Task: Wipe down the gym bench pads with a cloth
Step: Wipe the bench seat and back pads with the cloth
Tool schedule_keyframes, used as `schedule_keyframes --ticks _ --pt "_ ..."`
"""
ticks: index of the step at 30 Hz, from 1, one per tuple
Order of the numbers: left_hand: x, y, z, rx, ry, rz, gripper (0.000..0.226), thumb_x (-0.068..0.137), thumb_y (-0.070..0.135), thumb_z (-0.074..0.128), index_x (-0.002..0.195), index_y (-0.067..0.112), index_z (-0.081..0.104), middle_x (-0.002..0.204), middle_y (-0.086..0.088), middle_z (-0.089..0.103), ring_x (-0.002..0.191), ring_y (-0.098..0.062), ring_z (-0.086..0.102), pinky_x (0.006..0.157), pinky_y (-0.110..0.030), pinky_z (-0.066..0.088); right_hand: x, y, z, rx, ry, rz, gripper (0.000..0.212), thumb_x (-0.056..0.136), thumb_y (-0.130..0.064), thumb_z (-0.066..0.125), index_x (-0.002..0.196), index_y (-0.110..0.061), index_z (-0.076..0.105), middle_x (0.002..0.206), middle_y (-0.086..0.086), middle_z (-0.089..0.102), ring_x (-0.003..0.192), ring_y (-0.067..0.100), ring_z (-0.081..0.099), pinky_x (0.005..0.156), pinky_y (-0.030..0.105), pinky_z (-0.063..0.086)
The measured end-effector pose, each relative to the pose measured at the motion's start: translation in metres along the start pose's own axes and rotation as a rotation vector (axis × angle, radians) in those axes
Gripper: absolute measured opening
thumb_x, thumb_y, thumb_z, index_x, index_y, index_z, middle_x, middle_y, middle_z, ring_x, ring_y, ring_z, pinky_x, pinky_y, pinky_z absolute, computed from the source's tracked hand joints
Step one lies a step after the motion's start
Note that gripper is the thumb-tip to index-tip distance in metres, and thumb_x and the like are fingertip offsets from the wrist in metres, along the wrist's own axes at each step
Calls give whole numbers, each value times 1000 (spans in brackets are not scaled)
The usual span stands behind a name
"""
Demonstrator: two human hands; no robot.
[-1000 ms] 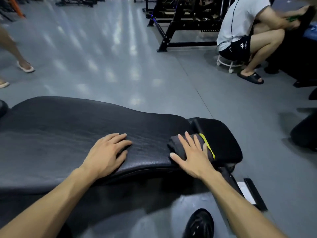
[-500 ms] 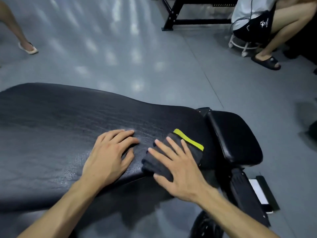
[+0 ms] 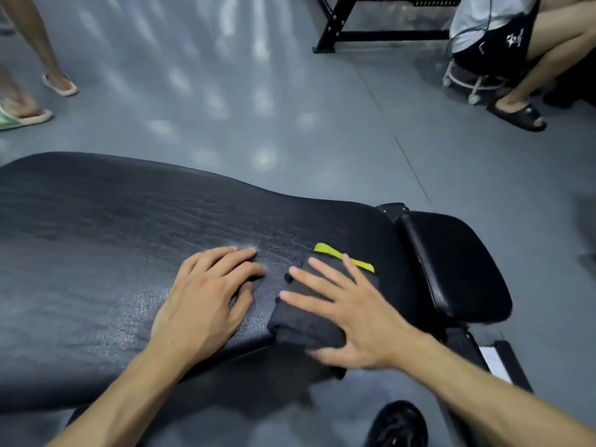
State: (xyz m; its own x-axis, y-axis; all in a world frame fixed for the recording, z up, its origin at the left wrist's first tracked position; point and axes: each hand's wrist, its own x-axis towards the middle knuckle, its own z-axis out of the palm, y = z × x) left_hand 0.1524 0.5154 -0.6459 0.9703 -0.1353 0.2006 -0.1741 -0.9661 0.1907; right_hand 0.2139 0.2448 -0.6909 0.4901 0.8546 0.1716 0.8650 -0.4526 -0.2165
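A long black bench pad (image 3: 113,240) with cracked leather fills the lower left. A smaller black seat pad (image 3: 458,262) sits at its right end, past a gap. A folded dark grey cloth (image 3: 303,321) with a yellow-green edge strip lies on the long pad's near right corner. My right hand (image 3: 351,314) presses flat on the cloth, fingers spread and pointing left. My left hand (image 3: 209,301) rests palm down on the pad just left of the cloth, holding nothing.
A person (image 3: 503,33) crouches on a small wheeled stool (image 3: 474,82) at the top right. Someone's legs in sandals (image 3: 29,114) stand at the top left. A black rack base (image 3: 371,30) lies at the top. My dark shoe (image 3: 400,424) shows below the bench. Grey floor (image 3: 258,108) beyond.
My right hand has slid the cloth leftward from the pad's right end onto the long pad, close to my left hand. My left hand has stayed in place.
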Motion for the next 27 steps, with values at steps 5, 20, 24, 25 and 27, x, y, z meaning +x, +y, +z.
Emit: schedule_keyframes --ticks 5,20,24,25,27 --pt "-1 1 -1 -12 -7 -6 28 95 36 47 116 37 67 141 17 59 131 -15 51 109 -38 37 71 104 -25 77 79 701 62 95 -69 46 153 -51 35 168 -15 24 157 16 14 120 67 12" --pt "1 7 -6 -270 70 -101 29 77 -5 57 93 19 50 119 2 65 118 -17 55 100 -31 40 123 69 -20 84 23 554 63 93 -66 45 153 -53 32 168 -16 23 157 13 13 122 62 9" --pt "-3 6 -5 -307 120 -107 36 79 -11 52 104 15 50 141 -4 51 131 -16 45 107 -24 36 131 43 -12 72 64 649 60 93 -61 47 152 -52 35 168 -15 24 157 16 12 121 66 0" --pt "-3 5 -4 -332 126 -122 39 78 -12 50 106 16 50 142 -3 49 131 -15 44 106 -24 36 115 25 -8 35 80 577 63 91 -61 47 152 -53 34 168 -16 23 157 16 11 121 67 -1" --pt "-1 3 -3 -367 134 -136 45 75 -13 47 107 19 49 144 1 47 130 -12 45 104 -23 39 72 -14 3 14 115 356 75 81 -63 52 153 -53 32 169 -18 20 158 16 10 121 67 1"
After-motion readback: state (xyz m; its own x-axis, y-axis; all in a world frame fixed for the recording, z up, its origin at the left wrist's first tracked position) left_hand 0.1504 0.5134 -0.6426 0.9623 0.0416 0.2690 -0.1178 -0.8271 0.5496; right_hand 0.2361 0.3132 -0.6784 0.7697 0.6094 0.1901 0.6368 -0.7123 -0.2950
